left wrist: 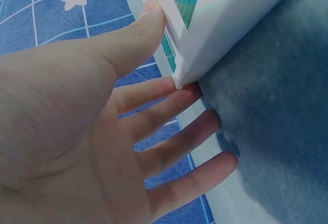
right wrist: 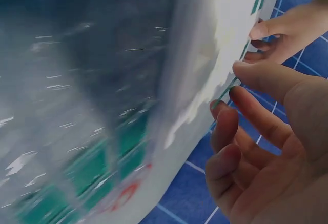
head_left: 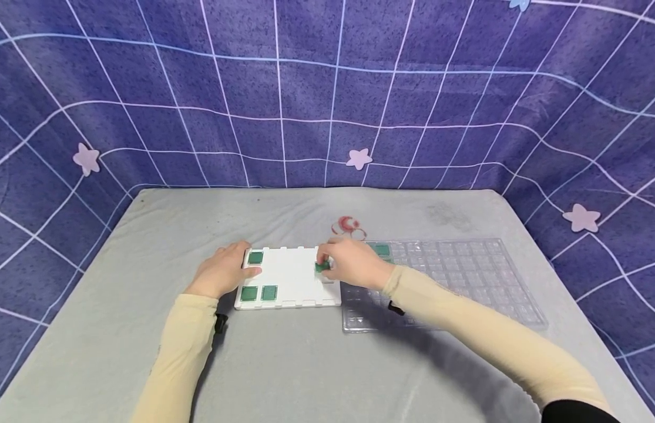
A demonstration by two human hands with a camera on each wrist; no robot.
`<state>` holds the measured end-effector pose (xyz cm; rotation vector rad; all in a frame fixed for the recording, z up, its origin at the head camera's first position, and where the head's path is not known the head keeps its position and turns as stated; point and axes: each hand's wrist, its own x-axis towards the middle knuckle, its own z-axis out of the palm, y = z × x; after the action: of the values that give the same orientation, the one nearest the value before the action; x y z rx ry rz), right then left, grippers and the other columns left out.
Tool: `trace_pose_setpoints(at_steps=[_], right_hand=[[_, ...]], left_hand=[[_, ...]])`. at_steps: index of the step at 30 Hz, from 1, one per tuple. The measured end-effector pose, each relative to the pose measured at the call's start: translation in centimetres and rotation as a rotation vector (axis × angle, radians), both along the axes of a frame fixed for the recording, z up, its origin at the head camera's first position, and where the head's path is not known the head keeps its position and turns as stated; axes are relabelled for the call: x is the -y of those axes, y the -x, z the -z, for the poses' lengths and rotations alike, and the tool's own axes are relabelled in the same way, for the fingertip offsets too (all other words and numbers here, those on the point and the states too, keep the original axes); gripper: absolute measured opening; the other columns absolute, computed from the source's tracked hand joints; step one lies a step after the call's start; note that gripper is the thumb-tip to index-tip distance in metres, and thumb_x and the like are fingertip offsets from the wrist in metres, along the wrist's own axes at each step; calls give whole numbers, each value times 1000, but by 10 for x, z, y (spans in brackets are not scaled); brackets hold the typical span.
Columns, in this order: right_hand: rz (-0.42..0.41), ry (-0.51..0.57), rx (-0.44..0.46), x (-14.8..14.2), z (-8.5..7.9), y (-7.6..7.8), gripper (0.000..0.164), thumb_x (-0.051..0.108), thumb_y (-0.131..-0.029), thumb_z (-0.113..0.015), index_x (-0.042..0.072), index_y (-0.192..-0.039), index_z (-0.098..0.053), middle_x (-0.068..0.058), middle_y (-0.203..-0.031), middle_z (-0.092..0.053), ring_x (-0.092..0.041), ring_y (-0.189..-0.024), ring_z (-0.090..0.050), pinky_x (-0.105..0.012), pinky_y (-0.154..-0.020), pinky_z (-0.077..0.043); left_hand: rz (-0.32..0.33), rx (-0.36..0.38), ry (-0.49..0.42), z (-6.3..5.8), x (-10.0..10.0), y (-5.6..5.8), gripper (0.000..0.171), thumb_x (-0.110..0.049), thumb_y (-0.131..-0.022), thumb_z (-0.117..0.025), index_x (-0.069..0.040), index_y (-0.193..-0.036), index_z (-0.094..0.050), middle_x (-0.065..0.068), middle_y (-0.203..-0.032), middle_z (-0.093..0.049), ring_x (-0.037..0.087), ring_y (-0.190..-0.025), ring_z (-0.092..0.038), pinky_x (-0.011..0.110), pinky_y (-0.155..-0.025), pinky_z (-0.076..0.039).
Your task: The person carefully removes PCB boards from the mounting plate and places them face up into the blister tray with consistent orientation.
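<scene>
A white rectangular tray (head_left: 290, 273) lies on the table, with small green square circuit boards (head_left: 269, 292) set at its left end. My left hand (head_left: 221, 271) holds that end, thumb over the top face and fingertips against the outer edge. In the left wrist view the thumb (left wrist: 151, 21) lies beside a green square, while two lower fingers extend past the tray's corner. With thumb and fingertips, my right hand (head_left: 353, 261) pinches another green circuit board (head_left: 322, 267) over the tray's right end. From the right wrist view, this board (right wrist: 225, 95) appears edge-on, tilted.
A clear plastic compartment tray (head_left: 464, 264) lies right of the white tray, partly under my right forearm. Green boards (head_left: 381, 250) sit in its far left compartments. Behind them is a red mark (head_left: 348, 224) on the grey tablecloth. A blue grid-patterned curtain (head_left: 306, 94) surrounds the table.
</scene>
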<state>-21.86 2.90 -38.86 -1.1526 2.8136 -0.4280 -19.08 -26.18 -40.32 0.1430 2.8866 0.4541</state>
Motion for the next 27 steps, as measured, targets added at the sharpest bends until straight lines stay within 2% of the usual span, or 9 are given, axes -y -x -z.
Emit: trace_pose_setpoints(at_steps=[4,9,14,18,27], right_hand=[[37,-21,-5,-22,7,-6,18,30,-87,-81,22,-100,-73,5,-100,-72,-12,-80,-67,-31,-65,-55],[58,-39,-2,-40,11,-12,18,25,-84,-80,22,-99,-72,5,-102,-70,-16,-84,-68,-33,-63,-55],[63,-54,45,-47,12,-16,19,23,-82,-79,21,-99,-71,3,-101,-68,-13,-82,-63,-30,-61,-51],[63,-53,43,-50,13,-19,18,23,-82,-79,20,-99,-72,2,-100,-68,-12,-79,-60,-29,-63,-51],[77,-40,30,-52,16,-22,17,24,-84,-77,20,-100,-74,2,-106,-71,-16,-87,-66,-36,-70,-57]], left_hand=[[0,6,9,-1,-1,0,62,-39,-98,-66,-3,-145,-46,22,-146,-54,46,-127,-52,65,-100,-46],[-2,12,3,-1,-1,0,64,-40,-98,-66,-3,-146,-46,22,-147,-52,47,-129,-51,65,-100,-46],[-3,12,3,0,1,0,64,-40,-98,-66,-3,-146,-45,22,-147,-52,47,-130,-50,66,-100,-45],[-4,11,4,0,1,0,64,-41,-98,-66,-3,-146,-46,22,-148,-52,47,-130,-50,66,-101,-45],[-11,10,1,-1,1,-1,64,-40,-97,-67,-3,-146,-46,22,-146,-53,46,-128,-51,65,-100,-46]])
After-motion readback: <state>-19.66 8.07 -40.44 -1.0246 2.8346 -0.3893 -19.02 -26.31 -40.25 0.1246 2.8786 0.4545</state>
